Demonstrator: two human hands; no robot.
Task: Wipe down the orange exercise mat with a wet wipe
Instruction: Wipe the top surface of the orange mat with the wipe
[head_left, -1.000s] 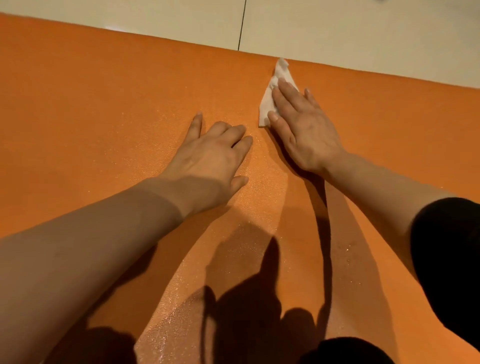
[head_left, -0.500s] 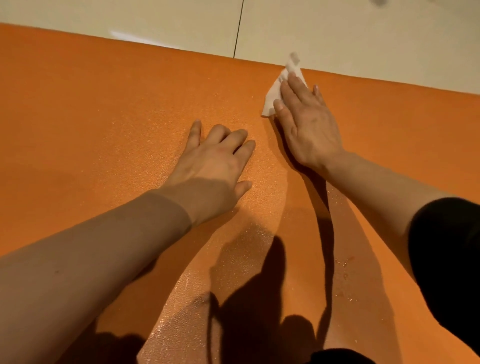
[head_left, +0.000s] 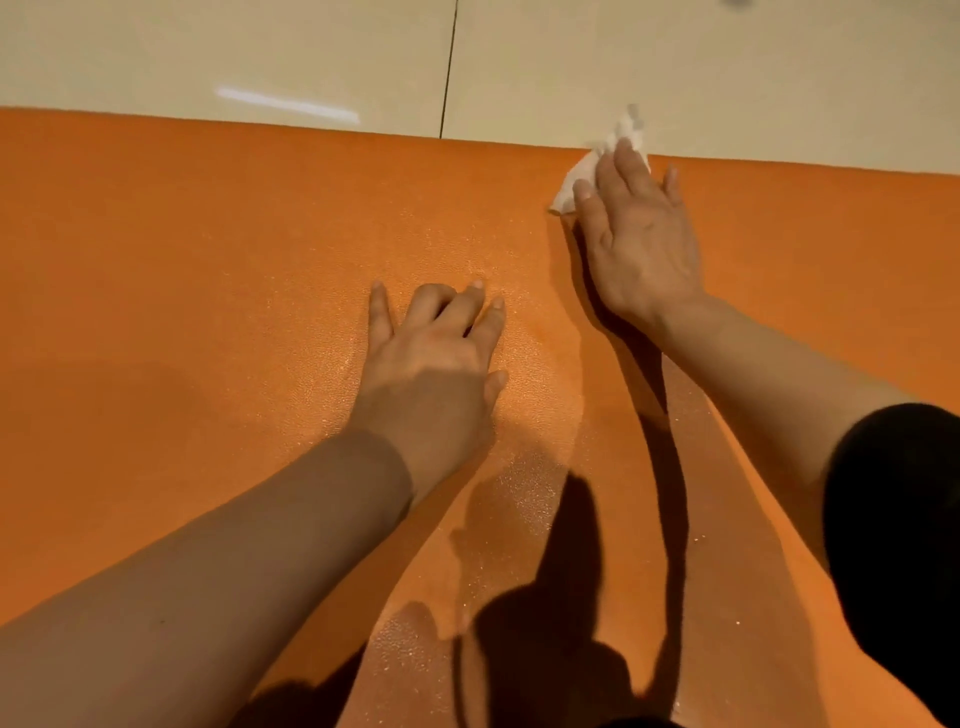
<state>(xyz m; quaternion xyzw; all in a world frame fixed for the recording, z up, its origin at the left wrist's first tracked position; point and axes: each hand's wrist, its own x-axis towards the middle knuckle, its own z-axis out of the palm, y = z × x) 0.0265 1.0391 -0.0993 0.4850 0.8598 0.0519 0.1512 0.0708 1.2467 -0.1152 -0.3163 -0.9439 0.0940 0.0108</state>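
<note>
White wet wipe (head_left: 584, 174) under flat right hand (head_left: 641, 244)

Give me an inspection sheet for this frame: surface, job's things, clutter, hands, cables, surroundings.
Surface: orange mat, glistening damp patches near its middle.
Job's things: white wet wipe at the mat's far edge, its tip over the floor.
Clutter: nothing seen.
Hands: right hand presses the wipe with straight fingers; left hand rests on the mat, holding nothing.
Cables: nothing seen.
Surroundings: pale tiled floor beyond the mat; black sleeve at right.
</note>
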